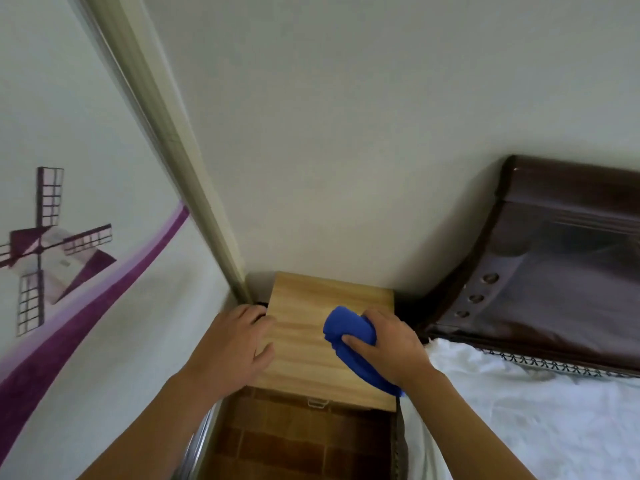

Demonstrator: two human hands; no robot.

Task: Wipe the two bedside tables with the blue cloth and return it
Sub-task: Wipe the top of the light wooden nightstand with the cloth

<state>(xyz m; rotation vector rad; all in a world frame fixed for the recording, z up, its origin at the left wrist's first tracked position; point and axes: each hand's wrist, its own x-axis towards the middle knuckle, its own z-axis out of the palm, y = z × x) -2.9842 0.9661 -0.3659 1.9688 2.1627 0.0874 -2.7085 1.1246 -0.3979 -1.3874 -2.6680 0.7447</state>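
Now we lean over the wooden bedside table (311,327), which stands between our two hands and the wall beyond them. Our right hand (388,344) grips the blue cloth (346,330), fingers curled over the top of the bunched fabric and thumb pressed into its near side, and it holds the cloth down on the right part of the tabletop; a tail of cloth runs back under our palm to the table's near right corner. Our left hand (232,344) lies flat on the table's left edge, fingers relaxed and reaching over that side, thumb resting on the top, holding nothing. Past our left hand a pale door frame (173,168) meets the corner, with a purple windmill picture (45,247) on the panel further left. Beside our right hand lies the white bedding (519,410), with the dark brown headboard (554,254) beyond it. Below our wrists we see brown floor tiles (294,441) and a small metal drawer handle (318,403) on the table's front
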